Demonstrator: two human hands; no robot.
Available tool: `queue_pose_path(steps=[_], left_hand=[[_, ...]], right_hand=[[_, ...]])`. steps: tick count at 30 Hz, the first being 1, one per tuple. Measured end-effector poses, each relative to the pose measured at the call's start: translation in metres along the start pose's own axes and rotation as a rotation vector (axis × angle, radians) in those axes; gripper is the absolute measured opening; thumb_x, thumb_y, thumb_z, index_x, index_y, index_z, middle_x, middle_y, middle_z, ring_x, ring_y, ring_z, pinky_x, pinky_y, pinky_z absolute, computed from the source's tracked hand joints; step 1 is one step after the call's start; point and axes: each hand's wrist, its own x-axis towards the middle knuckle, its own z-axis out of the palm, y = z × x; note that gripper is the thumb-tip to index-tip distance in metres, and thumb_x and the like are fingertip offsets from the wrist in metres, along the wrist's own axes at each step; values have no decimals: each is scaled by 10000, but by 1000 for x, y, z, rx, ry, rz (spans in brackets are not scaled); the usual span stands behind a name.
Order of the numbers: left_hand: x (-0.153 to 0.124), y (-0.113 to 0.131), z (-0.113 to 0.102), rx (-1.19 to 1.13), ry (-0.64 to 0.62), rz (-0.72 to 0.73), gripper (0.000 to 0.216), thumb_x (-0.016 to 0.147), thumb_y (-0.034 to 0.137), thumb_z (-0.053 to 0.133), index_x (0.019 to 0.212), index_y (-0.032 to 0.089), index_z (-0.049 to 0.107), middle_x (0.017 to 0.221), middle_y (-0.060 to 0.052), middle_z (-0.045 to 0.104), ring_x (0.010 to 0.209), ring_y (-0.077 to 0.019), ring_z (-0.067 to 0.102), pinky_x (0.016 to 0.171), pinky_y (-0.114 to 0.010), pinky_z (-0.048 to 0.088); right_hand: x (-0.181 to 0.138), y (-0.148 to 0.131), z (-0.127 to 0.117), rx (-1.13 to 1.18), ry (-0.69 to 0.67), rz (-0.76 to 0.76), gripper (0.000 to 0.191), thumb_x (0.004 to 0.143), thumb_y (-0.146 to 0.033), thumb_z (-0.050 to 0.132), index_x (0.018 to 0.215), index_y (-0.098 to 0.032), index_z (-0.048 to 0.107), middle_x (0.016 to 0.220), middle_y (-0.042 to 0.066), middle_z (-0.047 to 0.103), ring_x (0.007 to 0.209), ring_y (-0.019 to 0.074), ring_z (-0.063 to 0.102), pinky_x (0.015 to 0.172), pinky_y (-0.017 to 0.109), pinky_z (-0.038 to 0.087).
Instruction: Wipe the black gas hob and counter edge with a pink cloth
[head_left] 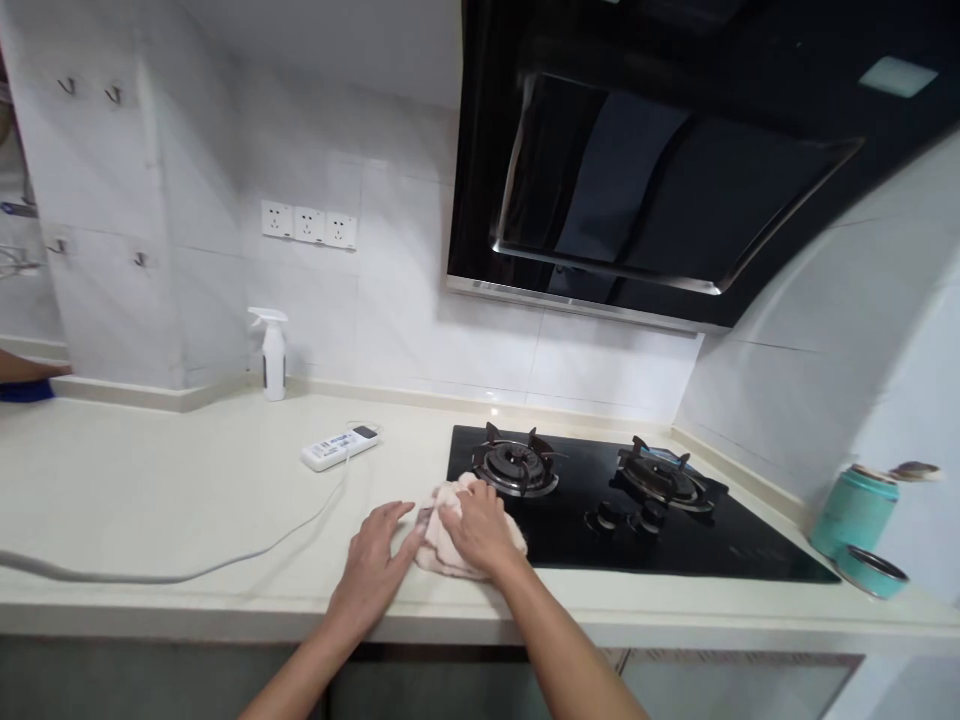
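A pale pink cloth (442, 548) lies bunched on the counter at the front left corner of the black gas stove (570, 535). My right hand (480, 525) presses down on it with fingers bent into the fabric. Just left of the cloth, my left hand (375, 560) rests low over the counter, its fingers spread. The left thumb reaches the cloth's edge; nothing shows in that palm. Close beyond my right hand is the left burner (516, 466) with its pan support.
A white power strip (341, 447) trails a grey cord (225, 565) leftward. Against the wall stands a white spray bottle (274, 360). Teal containers (859, 510) occupy the right end. A black range hood (637, 180) overhangs the stove. Blue fabric (26, 390) shows at far left.
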Motion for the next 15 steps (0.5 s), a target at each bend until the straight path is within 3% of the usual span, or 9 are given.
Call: queue_pose_path(steps=[4, 7, 11, 13, 15], left_hand=[[8, 9, -6, 35, 79, 110, 402, 953, 482, 474, 1238, 270, 660, 1403, -108, 595, 1341, -300, 522, 1120, -564, 420], [19, 30, -7, 101, -2, 156, 407, 948, 450, 483, 1268, 271, 657, 1483, -103, 543, 1410, -293, 463, 1174, -536, 377], [33, 63, 9, 243, -326, -24, 650, 865, 593, 556, 1439, 290, 566, 1642, -114, 369, 1540, -384, 251, 1222, -618, 247], [38, 72, 23, 284, -524, -108, 786, 793, 746, 553, 1486, 378, 507, 1696, -74, 266, 1560, -443, 137, 1199, -718, 156], [43, 73, 36, 305, -627, -127, 831, 745, 843, 512, 1477, 451, 495, 1716, -31, 207, 1560, -474, 78, 1169, -772, 100]], right_hand=[[15, -5, 3, 234, -50, -81, 485, 1009, -482, 462, 1361, -174, 590, 1420, 164, 554, 1317, 309, 492, 1104, 491, 383], [10, 19, -11, 374, -65, -227, 430, 959, -405, 548, 1328, -199, 627, 1507, 126, 503, 1388, 253, 467, 1158, 413, 363], [-13, 89, -40, 349, 261, -134, 331, 975, -395, 474, 1123, -222, 714, 1312, 116, 625, 1257, 239, 578, 1115, 414, 421], [-33, 133, -47, 230, 305, -81, 343, 982, -422, 452, 1082, -231, 719, 1194, 108, 670, 1159, 251, 625, 1065, 437, 463], [-56, 174, -47, 110, 279, -26, 377, 983, -453, 445, 1093, -226, 726, 1189, 116, 678, 1127, 264, 644, 1031, 447, 490]])
